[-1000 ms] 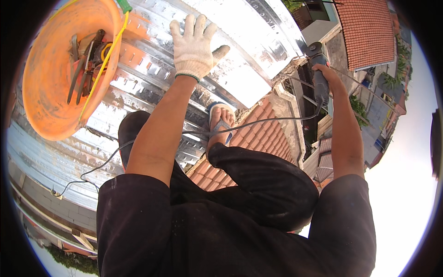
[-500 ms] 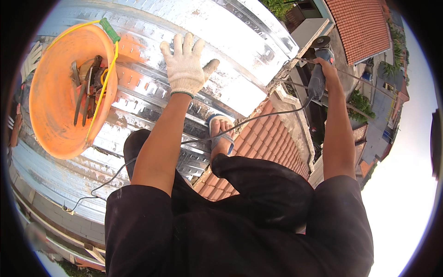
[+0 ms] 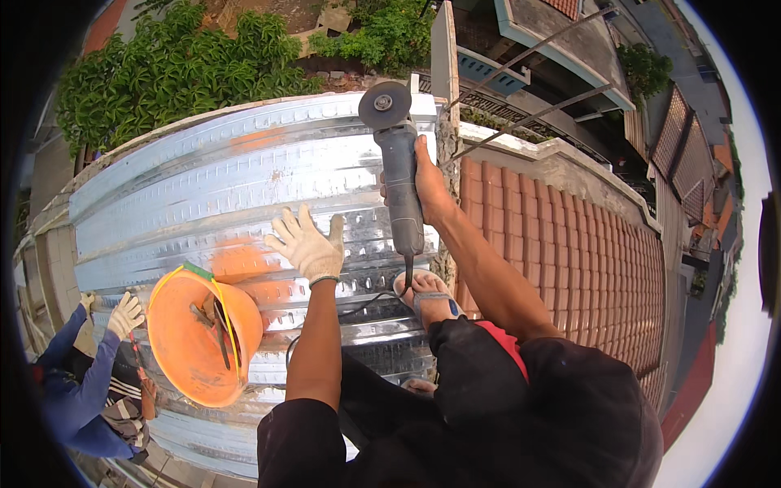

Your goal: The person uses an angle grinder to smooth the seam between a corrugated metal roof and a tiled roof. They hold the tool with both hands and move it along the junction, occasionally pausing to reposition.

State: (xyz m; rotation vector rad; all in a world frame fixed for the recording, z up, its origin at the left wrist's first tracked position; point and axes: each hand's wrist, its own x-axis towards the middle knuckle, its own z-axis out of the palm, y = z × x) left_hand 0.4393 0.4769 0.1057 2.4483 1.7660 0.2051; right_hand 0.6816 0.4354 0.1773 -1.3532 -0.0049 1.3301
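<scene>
Head view showed the right hand (image 3: pixel 433 193) clamped around an angle grinder (image 3: pixel 399 175) at upper centre, apparently a readying step, while the gloved left hand (image 3: pixel 309 246) splayed apart, left of centre; the next move seemingly called for care with the exposed disc (image 3: pixel 385 104).

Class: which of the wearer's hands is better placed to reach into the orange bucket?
Probably the left hand: gloved and holding nothing, it is nearer the bucket, while the right hand grips the grinder.
</scene>
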